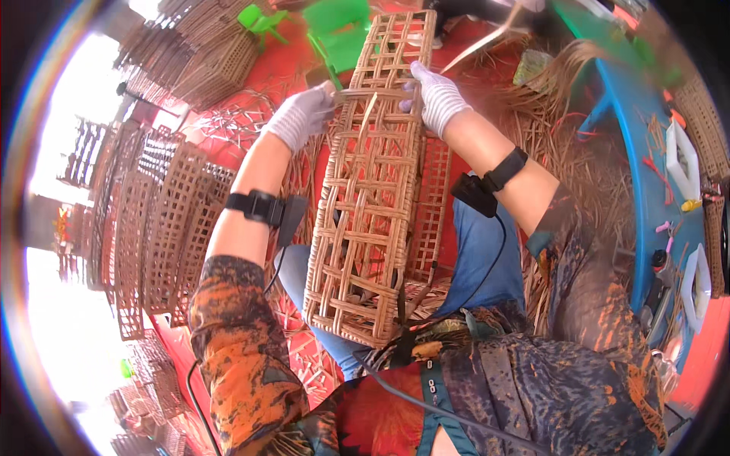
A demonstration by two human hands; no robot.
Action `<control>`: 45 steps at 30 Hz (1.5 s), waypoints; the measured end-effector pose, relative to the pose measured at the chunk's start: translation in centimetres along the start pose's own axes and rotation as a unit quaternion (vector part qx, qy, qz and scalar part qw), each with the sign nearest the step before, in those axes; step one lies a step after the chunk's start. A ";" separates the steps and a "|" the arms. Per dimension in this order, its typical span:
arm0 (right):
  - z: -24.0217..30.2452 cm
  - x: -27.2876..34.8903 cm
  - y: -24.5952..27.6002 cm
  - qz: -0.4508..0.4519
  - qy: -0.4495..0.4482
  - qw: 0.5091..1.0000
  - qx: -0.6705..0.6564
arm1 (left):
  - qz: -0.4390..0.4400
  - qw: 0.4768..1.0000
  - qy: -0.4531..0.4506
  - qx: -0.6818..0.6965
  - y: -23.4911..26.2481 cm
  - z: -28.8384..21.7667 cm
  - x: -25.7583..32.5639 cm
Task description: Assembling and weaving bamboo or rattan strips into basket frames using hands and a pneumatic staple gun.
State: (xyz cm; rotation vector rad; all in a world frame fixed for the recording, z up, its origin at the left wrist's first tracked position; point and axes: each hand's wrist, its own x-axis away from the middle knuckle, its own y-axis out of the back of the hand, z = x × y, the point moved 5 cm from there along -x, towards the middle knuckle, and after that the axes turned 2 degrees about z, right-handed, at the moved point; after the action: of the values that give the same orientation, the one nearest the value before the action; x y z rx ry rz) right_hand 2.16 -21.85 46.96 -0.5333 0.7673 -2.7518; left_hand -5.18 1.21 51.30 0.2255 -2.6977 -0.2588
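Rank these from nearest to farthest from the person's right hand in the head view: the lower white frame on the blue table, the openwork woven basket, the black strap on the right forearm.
From the right hand:
1. openwork woven basket: at its fingers, to their left
2. black strap: down the same forearm
3. lower white frame: far right, on the blue table

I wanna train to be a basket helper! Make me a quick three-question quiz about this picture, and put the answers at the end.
1. Pick one: what colour is the table at the right of the picture? A) yellow B) blue C) black
2. True or false: the left hand and the right hand are both bare.
3. Fill in: the woven piece between the two arms is full of ____.

Key: 1. B. 2. False; both wear striped gloves. 3. Holes.
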 end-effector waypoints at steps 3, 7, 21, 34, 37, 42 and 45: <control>0.7 0.1 1.3 -0.035 -0.017 0.999 -0.004 | 0.053 0.998 -0.005 0.017 -2.0 -0.9 -4.2; 0.5 1.1 0.9 -0.052 -0.047 0.998 -0.006 | 0.024 0.992 0.049 -0.117 -3.7 -1.3 -8.4; 0.7 3.5 2.0 0.171 -0.001 0.974 -0.149 | -0.090 0.973 -0.120 -0.174 -4.1 -2.9 -4.1; 2.2 -0.6 3.2 0.077 0.156 0.980 -0.093 | -0.102 0.983 -0.113 -0.103 -2.1 -4.1 0.0; 2.1 -2.1 3.7 0.086 0.099 0.980 -0.148 | -0.058 0.995 -0.043 -0.066 0.2 -3.0 -1.0; 4.1 -4.4 4.6 0.177 -0.011 0.920 -0.350 | 0.000 0.997 0.067 -0.024 3.9 -0.6 -4.5; 5.9 -4.1 4.8 0.221 0.051 0.946 -0.231 | -0.025 0.989 0.097 -0.110 5.7 0.3 -7.1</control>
State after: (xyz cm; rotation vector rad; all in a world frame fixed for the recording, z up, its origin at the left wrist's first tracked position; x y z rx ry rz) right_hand 8.85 -27.19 47.93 -0.2533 1.3837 -2.1973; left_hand 0.41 8.15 49.48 0.2383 -2.4499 -0.5176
